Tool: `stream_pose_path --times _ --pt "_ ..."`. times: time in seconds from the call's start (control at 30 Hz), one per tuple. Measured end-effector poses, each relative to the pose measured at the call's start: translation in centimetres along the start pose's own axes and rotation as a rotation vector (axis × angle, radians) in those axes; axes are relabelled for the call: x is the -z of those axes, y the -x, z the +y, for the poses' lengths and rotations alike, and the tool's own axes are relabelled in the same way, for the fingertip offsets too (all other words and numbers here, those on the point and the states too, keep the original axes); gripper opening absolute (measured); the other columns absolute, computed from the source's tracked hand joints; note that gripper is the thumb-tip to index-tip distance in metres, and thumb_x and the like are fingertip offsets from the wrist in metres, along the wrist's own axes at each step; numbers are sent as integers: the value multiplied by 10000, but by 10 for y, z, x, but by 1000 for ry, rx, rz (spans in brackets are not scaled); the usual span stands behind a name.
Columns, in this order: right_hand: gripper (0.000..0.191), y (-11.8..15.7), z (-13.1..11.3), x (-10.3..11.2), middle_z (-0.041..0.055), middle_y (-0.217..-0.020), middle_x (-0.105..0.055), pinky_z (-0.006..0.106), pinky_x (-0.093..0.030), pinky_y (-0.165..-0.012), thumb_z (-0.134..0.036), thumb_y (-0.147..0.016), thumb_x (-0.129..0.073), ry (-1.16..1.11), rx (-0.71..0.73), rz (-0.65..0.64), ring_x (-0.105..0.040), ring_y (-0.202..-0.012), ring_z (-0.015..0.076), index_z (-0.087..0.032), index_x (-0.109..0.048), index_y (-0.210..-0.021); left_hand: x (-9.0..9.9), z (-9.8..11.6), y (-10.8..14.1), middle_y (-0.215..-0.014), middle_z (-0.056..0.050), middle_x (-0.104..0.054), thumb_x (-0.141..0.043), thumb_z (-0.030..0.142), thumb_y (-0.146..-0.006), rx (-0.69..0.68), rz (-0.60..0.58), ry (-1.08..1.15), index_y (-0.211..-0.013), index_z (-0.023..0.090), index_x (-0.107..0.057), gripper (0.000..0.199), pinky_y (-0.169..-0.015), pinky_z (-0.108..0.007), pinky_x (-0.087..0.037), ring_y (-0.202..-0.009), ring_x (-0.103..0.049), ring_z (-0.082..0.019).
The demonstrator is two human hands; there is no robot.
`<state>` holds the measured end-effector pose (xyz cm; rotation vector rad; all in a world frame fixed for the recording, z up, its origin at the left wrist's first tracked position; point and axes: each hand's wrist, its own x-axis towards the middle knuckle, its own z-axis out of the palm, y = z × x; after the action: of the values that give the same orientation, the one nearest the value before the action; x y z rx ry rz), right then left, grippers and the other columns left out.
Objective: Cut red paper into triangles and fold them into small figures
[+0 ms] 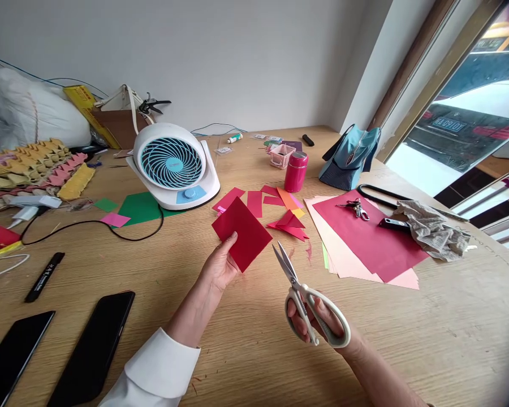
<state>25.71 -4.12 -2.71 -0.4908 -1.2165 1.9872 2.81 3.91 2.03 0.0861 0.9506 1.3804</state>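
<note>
A square of red paper [246,236] is pinched in my left hand [221,264], thumb on top and the other fingers behind it. My right hand [318,319] has its fingers through the handles of a pair of scissors [296,277] with pale grey-white grips. The blades are slightly parted and point up and left, just right of the paper's lower edge and apart from it. Beyond the paper lie red paper pieces [254,203], an orange strip [285,199] and a folded red piece [289,225].
A white fan [173,164] stands back left beside green paper [138,208]. Red jar [296,172], blue bag [350,157], and stacked paper sheets [365,237] with keys [358,208] sit right. Two black phones [95,345] and a marker [44,277] lie left.
</note>
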Motion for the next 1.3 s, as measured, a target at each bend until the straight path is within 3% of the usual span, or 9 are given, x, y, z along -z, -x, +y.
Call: stream_pose_path --times 0.53,0.8,1.07,1.3 --pt "562 1 -1 0 7 -612 -542 190 -356 -424 -655 -922 -472 -31 -19 -8 -485 -464 89 -122 -650 -948 0 -2 0 -883 -72 -782 -602 125 -922 24 22 -49 -1163 125 -661 248 -715 -263 -621 -740 -750 -157" --pt "555 0 -3 -1 5 -605 -533 209 -337 -422 -656 -919 -476 -38 -15 11 -468 -454 96 -128 -648 -932 1 -2 -1 -931 -80 -781 -651 123 -887 39 38 -49 -1201 139 -655 314 -779 -281 -613 -748 -752 -165" --pt "559 0 -2 0 3 -601 -533 206 -343 -421 -663 -913 -478 -41 -19 11 -463 -449 92 -130 -649 -928 2 -2 -1 -921 -80 -780 -638 132 -896 41 25 -92 -1096 126 -687 206 -764 -273 -614 -780 -751 -169" --pt "556 1 -1 -1 5 -608 -533 209 -341 -429 -656 -917 -480 -51 -27 14 -464 -456 93 -127 -648 -934 4 -3 -3 -918 -80 -781 -648 126 -887 34 22 -79 -1120 123 -676 235 -754 -273 -621 -774 -754 -170"
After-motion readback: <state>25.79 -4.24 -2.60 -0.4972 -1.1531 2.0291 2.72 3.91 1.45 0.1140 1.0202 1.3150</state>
